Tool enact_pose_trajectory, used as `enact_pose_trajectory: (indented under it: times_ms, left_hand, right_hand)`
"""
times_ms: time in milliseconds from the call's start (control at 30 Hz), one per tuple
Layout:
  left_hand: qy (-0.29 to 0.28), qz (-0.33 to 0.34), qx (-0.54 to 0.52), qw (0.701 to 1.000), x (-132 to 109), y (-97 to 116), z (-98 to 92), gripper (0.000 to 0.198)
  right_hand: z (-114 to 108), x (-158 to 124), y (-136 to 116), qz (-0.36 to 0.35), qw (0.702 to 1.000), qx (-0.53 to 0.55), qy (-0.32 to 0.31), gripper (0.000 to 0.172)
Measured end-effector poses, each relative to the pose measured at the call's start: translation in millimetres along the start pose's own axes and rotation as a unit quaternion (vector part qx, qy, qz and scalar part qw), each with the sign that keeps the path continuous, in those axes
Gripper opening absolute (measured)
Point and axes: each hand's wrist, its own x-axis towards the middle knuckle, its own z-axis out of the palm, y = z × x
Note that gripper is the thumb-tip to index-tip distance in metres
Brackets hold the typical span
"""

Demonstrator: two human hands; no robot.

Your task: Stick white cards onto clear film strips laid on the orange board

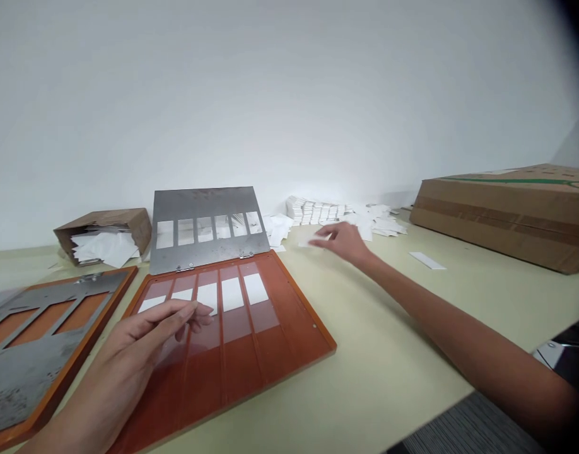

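My left hand (147,340) hovers over a red-brown slotted board (294,334), thumb and fingertips pinched together; what they hold, if anything, I cannot make out. In the board's slots lie several white cards (256,288), with clear film pieces (263,315) around them. A grey metal frame (204,255) with rectangular windows is hinged to the board's far edge and stands tilted up. To the right of it, my right hand (344,243) is closed in a pinch low over the table, on a pale thin slip (306,240) that looks blurred.
A second board with a metal frame (29,359) lies at the left. Behind it is an open cardboard box (138,230) of white papers. Stacked white cards (313,211) and loose slips (381,224) lie by the wall. A single white card (427,260) and a large carton (502,217) are at the right.
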Motion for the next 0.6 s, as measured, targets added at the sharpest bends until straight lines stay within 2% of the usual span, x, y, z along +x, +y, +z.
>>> enact_pose_trajectory:
  times_ms: [67, 133, 233, 333, 367, 433, 500, 600]
  left_hand:
    - [-0.013, -0.023, -0.024, 0.999, 0.0, -0.7, -0.4, 0.026]
    - [-0.022, -0.035, -0.049, 0.998, -0.7, -0.9, -0.2, 0.024]
    - [-0.023, -0.013, -0.071, 0.997, -2.7, 0.9, 2.7, 0.022]
    - [-0.032, 0.005, -0.082, 0.996, -6.2, 7.1, 8.0, 0.024]
    - [-0.044, 0.007, -0.090, 0.995, -7.5, 9.7, 9.8, 0.026]
    - [-0.086, 0.014, -0.105, 0.991, -10.2, 14.4, 12.8, 0.025]
    - [-0.130, 0.020, -0.102, 0.986, -12.4, 17.3, 14.8, 0.024]
    - [-0.156, 0.014, -0.074, 0.985, -14.3, 17.6, 15.7, 0.016]
  right_hand:
    - [8.6, -2.7, 2.0, 0.012, 0.999, 0.016, -0.034, 0.019]
    - [15.0, -6.7, -6.3, 0.024, 0.998, 0.040, -0.031, 0.021]
    - [20.9, -22.5, -41.5, 0.033, 0.994, 0.097, -0.041, 0.036]
    - [26.7, -55.5, -86.9, 0.028, 0.972, 0.169, -0.161, 0.035]
    - [28.6, -68.4, -99.2, 0.051, 0.941, 0.230, -0.242, 0.031]
    - [31.8, -91.4, -115.8, 0.085, 0.895, 0.272, -0.343, 0.026]
    - [34.2, -106.2, -122.1, 0.093, 0.875, 0.276, -0.386, 0.023]
    - [37.5, -112.0, -121.0, 0.099, 0.869, 0.276, -0.400, 0.019]
